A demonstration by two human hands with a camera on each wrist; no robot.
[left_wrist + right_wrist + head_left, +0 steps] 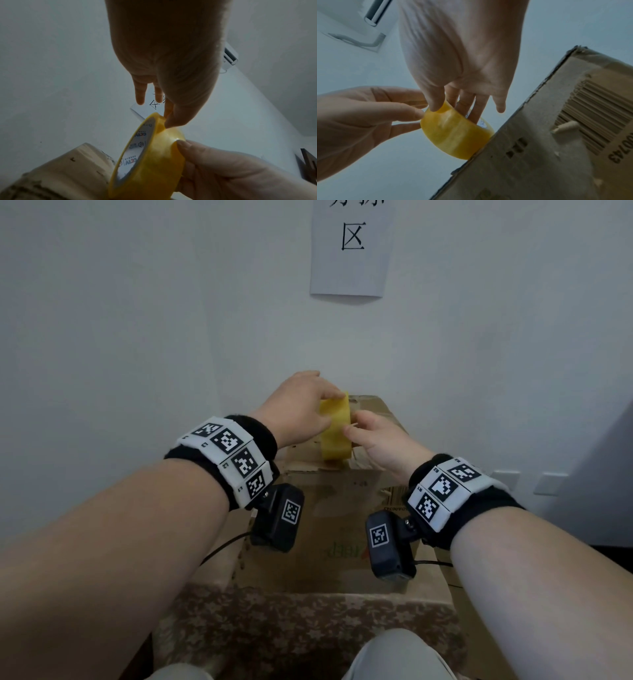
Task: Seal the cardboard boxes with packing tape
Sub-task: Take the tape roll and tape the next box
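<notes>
A yellow roll of packing tape (335, 436) stands on edge on top of a brown cardboard box (329, 508), at its far end near the wall. My left hand (329, 405) pinches the roll's top edge with thumb and fingertip; in the left wrist view the thumb (173, 119) presses on the tape roll (154, 155). My right hand (352, 429) grips the roll from the right. In the right wrist view its thumb lies on the outer band of the tape roll (453, 134) and its fingers (476, 108) reach inside the core. The box wall (530, 162) carries a barcode.
A white wall rises right behind the box, with a paper sign (351, 248) taped to it and sockets (548, 484) low on the right. A patterned cloth (308, 621) lies in front of the box, above my knees (394, 659). An air conditioner (373, 13) hangs overhead.
</notes>
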